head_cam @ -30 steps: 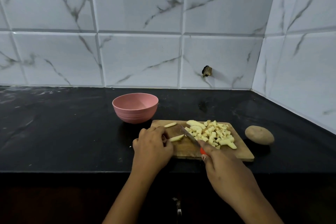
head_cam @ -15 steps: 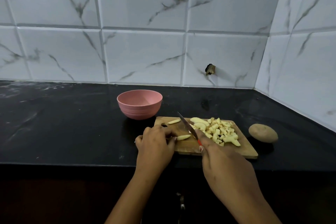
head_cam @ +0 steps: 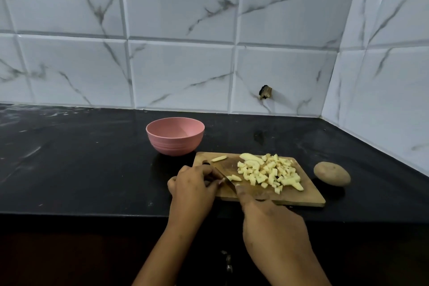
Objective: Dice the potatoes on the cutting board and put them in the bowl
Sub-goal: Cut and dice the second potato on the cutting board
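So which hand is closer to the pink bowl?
Left. The left hand, pinching a potato strip, sits just in front of the pink bowl; the right hand, gripping the knife, is farther right and nearer the person.

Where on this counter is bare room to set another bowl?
Bare: black counter left of the round pink bowl and wooden cutting board; also behind the board. Crowded: diced potato pile, left hand and right hand with knife at the board.

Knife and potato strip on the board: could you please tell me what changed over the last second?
The right hand lifted the knife, then brought it down across the potato strip beside the left hand, which kept hold of it. Diced pile, bowl and whole potato stayed put.
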### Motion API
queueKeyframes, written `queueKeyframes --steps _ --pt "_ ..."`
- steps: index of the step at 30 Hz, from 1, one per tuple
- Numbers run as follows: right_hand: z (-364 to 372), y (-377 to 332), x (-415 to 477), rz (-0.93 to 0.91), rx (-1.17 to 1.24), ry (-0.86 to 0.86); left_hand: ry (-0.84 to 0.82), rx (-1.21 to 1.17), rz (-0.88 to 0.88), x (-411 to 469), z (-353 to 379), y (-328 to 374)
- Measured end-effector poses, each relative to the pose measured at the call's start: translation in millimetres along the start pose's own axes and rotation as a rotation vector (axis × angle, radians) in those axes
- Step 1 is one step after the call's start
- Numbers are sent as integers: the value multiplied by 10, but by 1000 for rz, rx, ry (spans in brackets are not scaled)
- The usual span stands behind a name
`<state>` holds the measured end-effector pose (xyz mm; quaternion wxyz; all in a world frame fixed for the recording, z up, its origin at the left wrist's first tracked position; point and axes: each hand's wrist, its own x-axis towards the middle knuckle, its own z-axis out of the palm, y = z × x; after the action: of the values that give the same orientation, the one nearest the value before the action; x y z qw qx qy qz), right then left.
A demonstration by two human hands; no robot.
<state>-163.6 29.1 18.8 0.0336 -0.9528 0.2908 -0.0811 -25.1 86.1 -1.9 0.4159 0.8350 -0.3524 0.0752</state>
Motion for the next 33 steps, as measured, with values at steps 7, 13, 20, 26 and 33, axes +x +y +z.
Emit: queueKeyframes --steps 7,13,20,26,33 --pt "-41 41 6 -24 36 82 -8 -200 -57 -32 -35 -43" --pt "-33 -43 15 -45 26 -39 46 -233 -21 -49 -8 -63" --pt "-130 -11 -69 -66 105 38 72 -223 -55 -62 -19 -79" --pt "-124 -60 -81 -18 88 -83 66 -200 6 -127 -5 -97" --pt "-75 -55 -35 -47 77 -103 110 -263 -45 -109 -5 -114"
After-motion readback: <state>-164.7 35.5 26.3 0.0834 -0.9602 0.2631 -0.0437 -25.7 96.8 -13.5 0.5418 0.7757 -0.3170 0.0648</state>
